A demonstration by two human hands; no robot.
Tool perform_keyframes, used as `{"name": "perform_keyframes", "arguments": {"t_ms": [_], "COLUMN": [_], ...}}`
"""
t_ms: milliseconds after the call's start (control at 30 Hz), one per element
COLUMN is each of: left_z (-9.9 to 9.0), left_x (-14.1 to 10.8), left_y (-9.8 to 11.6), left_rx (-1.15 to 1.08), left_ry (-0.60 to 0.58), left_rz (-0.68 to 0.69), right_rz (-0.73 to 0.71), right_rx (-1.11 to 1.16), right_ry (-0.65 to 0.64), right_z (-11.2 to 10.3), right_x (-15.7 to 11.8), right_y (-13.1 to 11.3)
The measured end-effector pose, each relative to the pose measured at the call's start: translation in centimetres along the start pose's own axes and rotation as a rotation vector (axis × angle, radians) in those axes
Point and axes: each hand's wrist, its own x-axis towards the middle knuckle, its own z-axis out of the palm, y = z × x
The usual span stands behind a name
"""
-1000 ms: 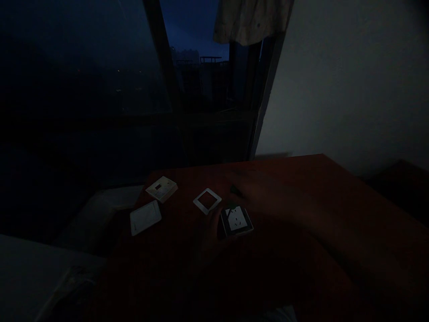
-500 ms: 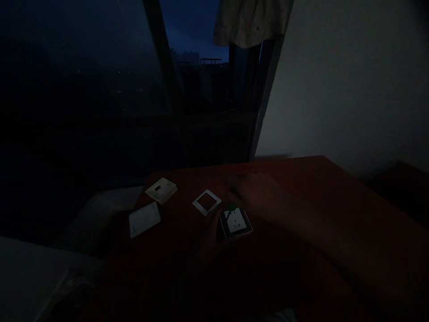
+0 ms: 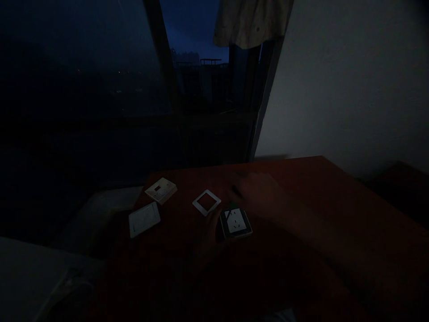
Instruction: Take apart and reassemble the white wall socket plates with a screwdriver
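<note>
A wall socket unit with a white face and dark border lies on the reddish table. My left hand grips its left side, thumb and fingers around the edges. Just behind the socket, my right hand is bent over its far edge, where a small green part shows. The right fingers are dark and blurred, so what they hold is hidden. To the left of the socket lies an empty white square frame.
A thick white box-like plate and a pale flat cover lie near the table's left edge. Behind the table are a dark window and a hanging cloth. A pale wall stands at the right.
My right hand has shifted very slightly behind the socket. The socket, my left hand and the loose parts remain in place.
</note>
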Motion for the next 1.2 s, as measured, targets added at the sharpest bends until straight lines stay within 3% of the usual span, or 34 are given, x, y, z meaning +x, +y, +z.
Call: {"name": "perform_keyframes", "arguments": {"t_ms": [100, 267, 333, 433, 500, 733, 800, 967, 1200], "left_z": [0.0, 0.0, 0.0, 0.0, 0.0, 0.1, 0.2, 0.1, 0.0], "left_x": [0.0, 0.0, 0.0, 0.0, 0.0, 0.0, -0.1, -0.1, 0.0], "left_y": [-0.2, 0.0, 0.0, 0.0, 0.0, -0.2, -0.4, -0.3, 0.3], "left_rx": [0.021, 0.044, 0.045, 0.040, 0.047, 0.044, 0.050, 0.074, 0.059], "left_ry": [0.001, 0.005, 0.008, 0.010, 0.010, 0.005, 0.011, 0.009, 0.009], "left_rz": [0.009, 0.006, -0.002, 0.012, 0.013, -0.008, -0.006, 0.009, 0.002], "right_rz": [-0.010, -0.269, -0.230, -0.059, -0.045, -0.392, -0.332, -0.027, -0.086], "right_rx": [-0.034, 0.231, 0.180, -0.032, -0.092, 0.262, 0.218, -0.073, -0.007], "right_ry": [0.008, 0.015, 0.013, -0.002, -0.031, -0.051, -0.046, -0.020, -0.033], "right_z": [0.2, -0.5, -0.7, -0.7, -0.6, -0.9, -0.9, -0.9, -1.4], "right_x": [0.4, 0.3, 0.3, 0.5, 0.6, 0.0, -0.1, 0.5, 0.2], "right_y": [0.0, -0.3, -0.7, -1.3, -1.4, -0.7, -1.1, -2.0, -0.9]}}
